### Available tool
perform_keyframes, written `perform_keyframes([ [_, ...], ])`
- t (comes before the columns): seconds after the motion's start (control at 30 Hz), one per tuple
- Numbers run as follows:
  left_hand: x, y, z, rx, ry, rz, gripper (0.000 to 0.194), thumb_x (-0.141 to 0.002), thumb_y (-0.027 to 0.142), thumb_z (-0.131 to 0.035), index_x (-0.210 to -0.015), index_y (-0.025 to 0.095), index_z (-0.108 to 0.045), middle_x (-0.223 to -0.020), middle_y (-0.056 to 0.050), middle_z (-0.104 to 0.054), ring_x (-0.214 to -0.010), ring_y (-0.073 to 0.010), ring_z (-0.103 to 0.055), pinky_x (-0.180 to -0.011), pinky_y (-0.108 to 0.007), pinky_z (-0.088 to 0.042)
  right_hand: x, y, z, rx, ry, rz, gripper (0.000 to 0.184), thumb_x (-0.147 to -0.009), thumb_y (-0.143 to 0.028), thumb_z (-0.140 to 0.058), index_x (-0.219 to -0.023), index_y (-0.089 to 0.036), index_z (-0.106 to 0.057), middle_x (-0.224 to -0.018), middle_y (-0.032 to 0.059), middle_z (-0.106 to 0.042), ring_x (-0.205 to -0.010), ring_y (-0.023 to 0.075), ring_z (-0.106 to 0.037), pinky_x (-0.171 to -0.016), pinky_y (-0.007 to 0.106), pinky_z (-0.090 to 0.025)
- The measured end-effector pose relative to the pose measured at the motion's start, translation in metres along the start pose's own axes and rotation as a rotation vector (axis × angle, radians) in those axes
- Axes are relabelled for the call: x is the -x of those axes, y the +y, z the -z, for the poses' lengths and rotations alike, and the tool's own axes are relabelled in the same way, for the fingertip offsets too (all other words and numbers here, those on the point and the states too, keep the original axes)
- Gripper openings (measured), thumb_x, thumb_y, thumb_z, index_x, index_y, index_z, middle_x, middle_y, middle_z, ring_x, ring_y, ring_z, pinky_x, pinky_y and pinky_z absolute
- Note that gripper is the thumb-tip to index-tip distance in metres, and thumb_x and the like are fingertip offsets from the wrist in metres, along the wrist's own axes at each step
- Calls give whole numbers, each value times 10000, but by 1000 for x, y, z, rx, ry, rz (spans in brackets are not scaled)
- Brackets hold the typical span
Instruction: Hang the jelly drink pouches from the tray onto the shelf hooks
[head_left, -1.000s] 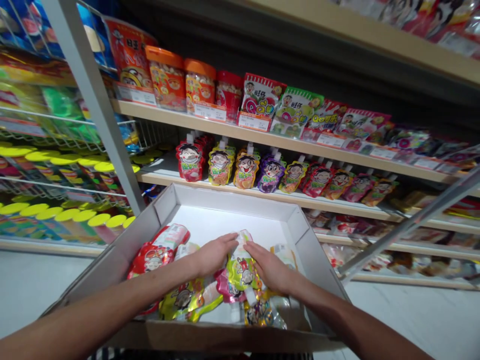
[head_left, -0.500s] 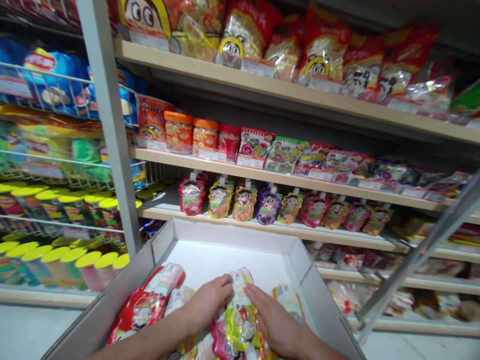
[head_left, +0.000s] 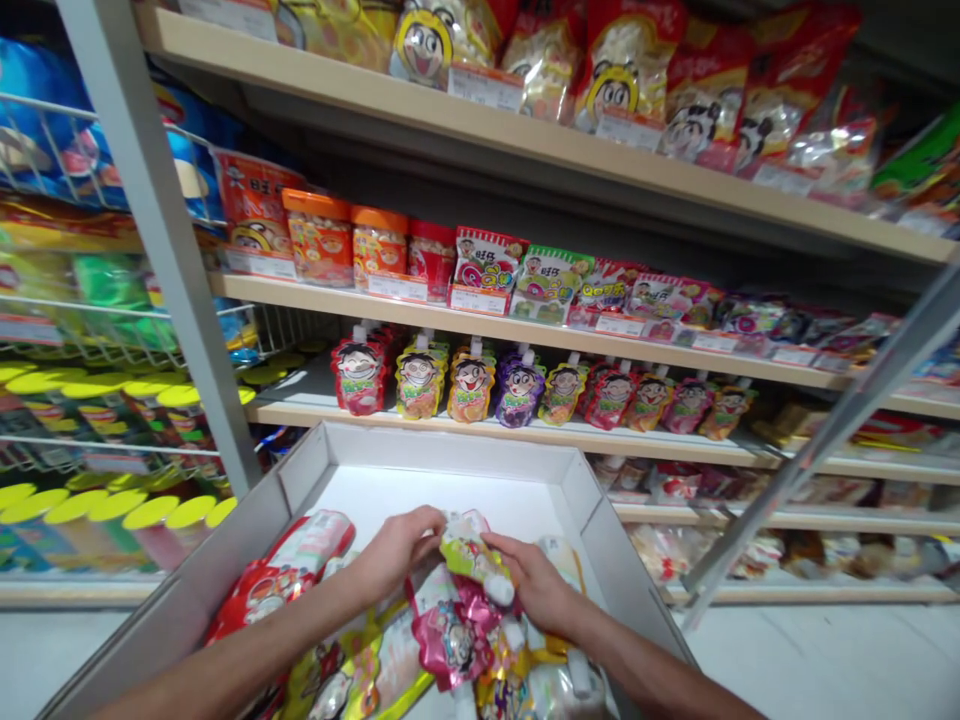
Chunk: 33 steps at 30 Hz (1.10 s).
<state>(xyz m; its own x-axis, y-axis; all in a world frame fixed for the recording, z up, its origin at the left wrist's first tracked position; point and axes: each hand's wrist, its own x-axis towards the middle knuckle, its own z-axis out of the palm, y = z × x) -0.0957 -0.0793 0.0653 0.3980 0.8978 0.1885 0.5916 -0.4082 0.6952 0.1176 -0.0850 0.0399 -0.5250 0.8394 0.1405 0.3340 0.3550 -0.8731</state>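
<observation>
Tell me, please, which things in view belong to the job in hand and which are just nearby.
In the job:
left hand
right hand
yellow-green pouch, between both hands
pink pouch
red pouch
white box
possibly similar shelf pouches

Just nearby:
orange-lidded jars
yellow-lidded canisters
red snack bags

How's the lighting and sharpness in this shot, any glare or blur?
Head view: glare flecks the shiny pouches and light brightens the white box; head view, upper shelves: dark shadow behind the jars; head view, left edge: yellow-lidded cans look soft; head view overall: shelf boards slant down to the right.
</observation>
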Motion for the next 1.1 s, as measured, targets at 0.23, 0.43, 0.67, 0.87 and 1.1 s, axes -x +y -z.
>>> perform_keyframes([
  [0.23, -19, -2, -8, 547, 114, 229, 153, -659, 280, -475, -610, 158, -397, -557, 52, -420, -541, -79, -422, -526, -206, -363, -20, -4, -5, -317, 169, -129, 212, -695, -225, -474, -891, -159, -521, -871, 34, -604, -831, 167, -555, -747, 319, -438],
  [0.43, -28, 6, -18, 740, 140, 360, 203, -607, 297, -530, -612, 160, -382, -554, 59, -439, -537, -79, -467, -520, -215, -405, -25, 4, -3, -376, 298, -273, 189, -676, -359, -489, -699, -180, -433, -613, -29, -502, -566, 119, -526, -460, 239, -465],
  [0.67, -60, 23, -32, 735, 167, 307, 177, -642, 289, -506, -630, 156, -392, -561, 45, -488, -539, -87, -499, -516, -221, -430, -31, -2, 29, -406, 470, -256, 201, -660, -368, -482, -690, -190, -394, -562, -45, -452, -540, 111, -498, -441, 235, -466],
  [0.87, -118, 58, -47, 610, 244, 206, 96, -672, 222, -456, -626, 158, -403, -544, 37, -494, -535, -89, -501, -527, -216, -428, -38, -1, 88, -353, 618, -178, 229, -637, -394, -494, -684, -193, -395, -526, -57, -424, -529, 107, -476, -440, 240, -469],
  [1.1, -199, 94, -55, 185, 319, 107, 192, -657, 94, -422, -808, 157, -522, -807, -44, -606, -735, -127, -543, -688, -239, -406, -59, 8, 174, -250, 745, -68, 222, -626, -374, -501, -673, -189, -387, -542, -61, -399, -472, 78, -422, -416, 224, -454],
])
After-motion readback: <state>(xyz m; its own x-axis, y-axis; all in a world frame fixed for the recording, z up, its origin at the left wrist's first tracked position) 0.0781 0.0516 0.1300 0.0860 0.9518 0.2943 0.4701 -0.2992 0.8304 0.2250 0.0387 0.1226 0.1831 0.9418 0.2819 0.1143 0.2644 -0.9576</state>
